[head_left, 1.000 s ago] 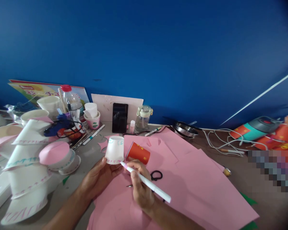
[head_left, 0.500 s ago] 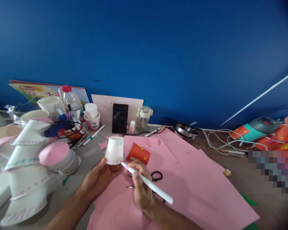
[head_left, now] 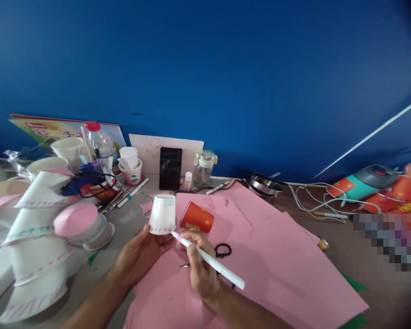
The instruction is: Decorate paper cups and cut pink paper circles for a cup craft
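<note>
My left hand [head_left: 140, 256] holds an upside-down white paper cup [head_left: 163, 214] by its rim, thumb at the left and fingers underneath. Green marks show near the cup's base, and small pink-purple strokes run along its rim. In my right hand [head_left: 203, 265] is a white marker [head_left: 217, 265] with a pink band, its tip at the right side of the cup's rim. Just behind that hand a red paper cup [head_left: 198, 216] lies on its side on pink paper [head_left: 260, 256]. Black-handled scissors [head_left: 223, 250] rest partly hidden under my right hand and the marker.
Decorated white cups [head_left: 37, 256] are stacked at the left. Along the wall stand a bottle with a red cap [head_left: 97, 139], a phone [head_left: 170, 168] and a glass jar [head_left: 204, 169]. White cables [head_left: 301, 201] and a teal-and-grey object [head_left: 366, 183] lie at the right.
The whole view has shifted very slightly. Both hands keep their hold, and the marker tip stays at the cup's rim.
</note>
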### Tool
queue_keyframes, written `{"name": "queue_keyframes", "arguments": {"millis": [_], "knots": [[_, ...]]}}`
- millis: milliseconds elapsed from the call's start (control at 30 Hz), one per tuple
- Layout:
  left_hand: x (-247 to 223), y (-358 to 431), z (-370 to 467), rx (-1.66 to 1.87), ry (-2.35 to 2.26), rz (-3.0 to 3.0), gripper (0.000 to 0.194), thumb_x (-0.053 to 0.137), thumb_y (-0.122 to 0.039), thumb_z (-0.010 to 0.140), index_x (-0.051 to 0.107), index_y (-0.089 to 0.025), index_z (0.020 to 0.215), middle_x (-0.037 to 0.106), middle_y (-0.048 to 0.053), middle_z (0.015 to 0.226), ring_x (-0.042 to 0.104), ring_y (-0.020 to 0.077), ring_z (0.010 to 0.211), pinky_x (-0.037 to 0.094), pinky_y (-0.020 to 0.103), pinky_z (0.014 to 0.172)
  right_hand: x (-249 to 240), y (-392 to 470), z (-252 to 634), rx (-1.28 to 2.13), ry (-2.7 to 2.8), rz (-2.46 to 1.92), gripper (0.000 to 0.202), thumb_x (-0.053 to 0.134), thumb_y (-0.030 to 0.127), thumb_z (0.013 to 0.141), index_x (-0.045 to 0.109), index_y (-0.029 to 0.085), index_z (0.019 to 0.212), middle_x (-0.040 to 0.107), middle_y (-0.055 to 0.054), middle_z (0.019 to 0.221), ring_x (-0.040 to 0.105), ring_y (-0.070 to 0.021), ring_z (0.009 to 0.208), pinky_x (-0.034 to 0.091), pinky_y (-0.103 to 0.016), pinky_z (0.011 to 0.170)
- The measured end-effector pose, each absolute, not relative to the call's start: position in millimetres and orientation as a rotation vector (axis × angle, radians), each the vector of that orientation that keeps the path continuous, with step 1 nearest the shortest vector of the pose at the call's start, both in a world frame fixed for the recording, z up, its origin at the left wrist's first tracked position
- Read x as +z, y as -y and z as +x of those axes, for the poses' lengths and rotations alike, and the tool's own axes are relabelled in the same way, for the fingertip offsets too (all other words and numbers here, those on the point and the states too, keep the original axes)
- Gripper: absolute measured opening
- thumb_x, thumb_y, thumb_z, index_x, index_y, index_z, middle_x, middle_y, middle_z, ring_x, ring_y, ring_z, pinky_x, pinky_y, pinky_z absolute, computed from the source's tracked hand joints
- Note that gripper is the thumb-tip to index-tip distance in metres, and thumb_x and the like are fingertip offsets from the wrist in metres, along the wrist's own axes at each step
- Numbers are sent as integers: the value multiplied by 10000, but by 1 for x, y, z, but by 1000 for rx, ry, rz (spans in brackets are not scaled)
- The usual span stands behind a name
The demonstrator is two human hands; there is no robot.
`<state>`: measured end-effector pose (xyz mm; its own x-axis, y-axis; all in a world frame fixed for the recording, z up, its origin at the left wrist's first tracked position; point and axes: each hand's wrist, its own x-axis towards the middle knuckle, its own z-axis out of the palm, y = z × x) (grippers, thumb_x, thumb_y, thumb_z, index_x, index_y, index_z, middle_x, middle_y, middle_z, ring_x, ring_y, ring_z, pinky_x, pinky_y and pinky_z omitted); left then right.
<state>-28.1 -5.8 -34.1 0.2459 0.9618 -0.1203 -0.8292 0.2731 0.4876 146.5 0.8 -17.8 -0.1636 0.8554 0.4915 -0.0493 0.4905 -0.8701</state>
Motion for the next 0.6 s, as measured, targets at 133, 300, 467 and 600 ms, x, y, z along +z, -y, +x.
{"name": "queue_keyframes", "arguments": {"millis": [133, 300, 467, 600], "knots": [[-34, 5, -28, 1249, -429, 360, 369, 501, -389, 940, 676, -177, 1186, 725, 128, 1120, 638, 276, 1066, 409, 466, 1016, -18, -1, 146, 955, 1508, -760, 249, 402, 369, 986, 603, 220, 997, 625, -58, 869, 598, -201, 798, 508, -370, 719], [-34, 5, -29, 1249, -442, 358, 365, 490, -384, 943, 686, -172, 1167, 718, 131, 1143, 629, 283, 1091, 393, 468, 1031, -19, -2, 146, 953, 1500, -758, 258, 391, 379, 989, 595, 221, 991, 622, -60, 881, 597, -200, 807, 513, -369, 722], [-35, 5, -30, 1251, -434, 347, 338, 510, -365, 937, 696, -171, 1142, 733, 127, 1100, 643, 278, 1058, 425, 451, 992, -16, -2, 147, 905, 1545, -736, 265, 396, 393, 989, 606, 232, 1005, 625, -56, 892, 603, -205, 828, 509, -370, 744], [-35, 5, -30, 1250, -423, 342, 335, 513, -366, 936, 698, -163, 1129, 720, 138, 1141, 644, 273, 1058, 435, 446, 983, -16, -3, 147, 895, 1539, -701, 258, 394, 380, 992, 608, 236, 992, 633, -40, 861, 606, -208, 848, 490, -406, 837]]}}
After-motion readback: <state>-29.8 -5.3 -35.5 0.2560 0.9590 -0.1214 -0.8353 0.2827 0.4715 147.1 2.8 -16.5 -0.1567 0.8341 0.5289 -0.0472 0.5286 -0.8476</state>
